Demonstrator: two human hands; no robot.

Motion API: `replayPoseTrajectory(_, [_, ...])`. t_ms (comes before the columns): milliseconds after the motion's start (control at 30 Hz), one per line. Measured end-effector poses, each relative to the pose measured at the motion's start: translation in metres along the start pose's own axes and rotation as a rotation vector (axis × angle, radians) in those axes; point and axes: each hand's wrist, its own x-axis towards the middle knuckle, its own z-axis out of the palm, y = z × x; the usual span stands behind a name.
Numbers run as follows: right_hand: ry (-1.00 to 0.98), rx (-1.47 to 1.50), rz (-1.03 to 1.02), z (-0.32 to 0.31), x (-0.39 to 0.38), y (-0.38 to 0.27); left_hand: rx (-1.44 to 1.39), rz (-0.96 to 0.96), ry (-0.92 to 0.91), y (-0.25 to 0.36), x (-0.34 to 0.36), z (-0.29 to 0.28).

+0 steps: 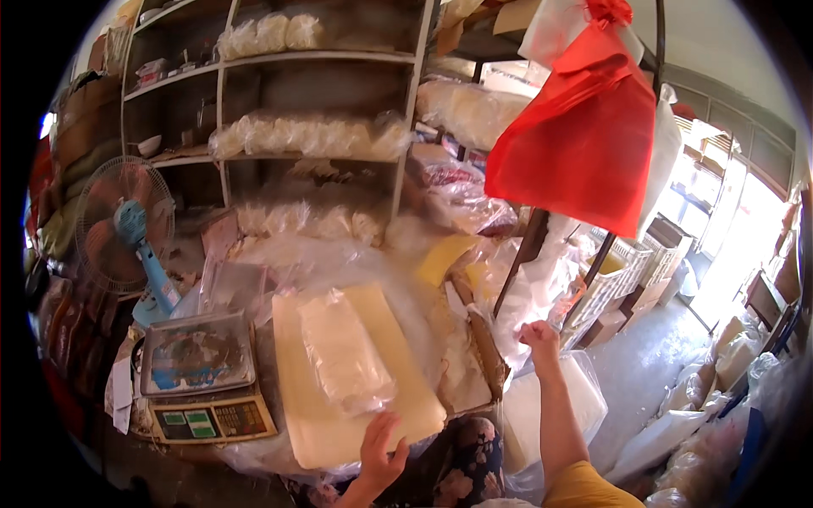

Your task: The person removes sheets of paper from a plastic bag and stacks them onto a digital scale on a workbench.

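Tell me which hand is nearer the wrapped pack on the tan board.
Left. The left hand is right at the near end of the pack; contact is unclear. The right hand is well off to the pack's right, past the cardboard.

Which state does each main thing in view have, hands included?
Packet, wrapped in clear plastic, lying flat
Left hand, grip open, beside the packet
Right hand, grip curled; whether holding anything, unclear
Yellow sheeting, flat, under the packet
Fan, upright; running or not, unclear
Scale, worn; on or off unclear
Red bag, hanging
Cardboard box, open
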Motion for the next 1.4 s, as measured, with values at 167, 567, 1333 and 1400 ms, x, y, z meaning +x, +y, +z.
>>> replayPoseTrajectory(167, [-0.322, -0.203, -0.208, 0.030, -0.057, -0.008, -0.471, -0.480, -0.171, -0.006, -0.008, 0.016])
replayPoseTrajectory(567, [-1.062, -0.056, -0.045, 0.068, -0.229, -0.068, -0.711, -0.785, -0.070, 0.002, -0.020, -0.035])
replayPoseTrajectory(1333, [-1.199, 0.157, 0.466, 0.076, -0.197, -0.025, -0.523, -0.718, -0.186, 0.019, -0.049, -0.080])
replayPoseTrajectory(1400, [-1.164, 0.245, 0.386, 0.075, -0.206, -0.009, -0.521, -0.633, -0.116, 0.023, -0.042, -0.078])
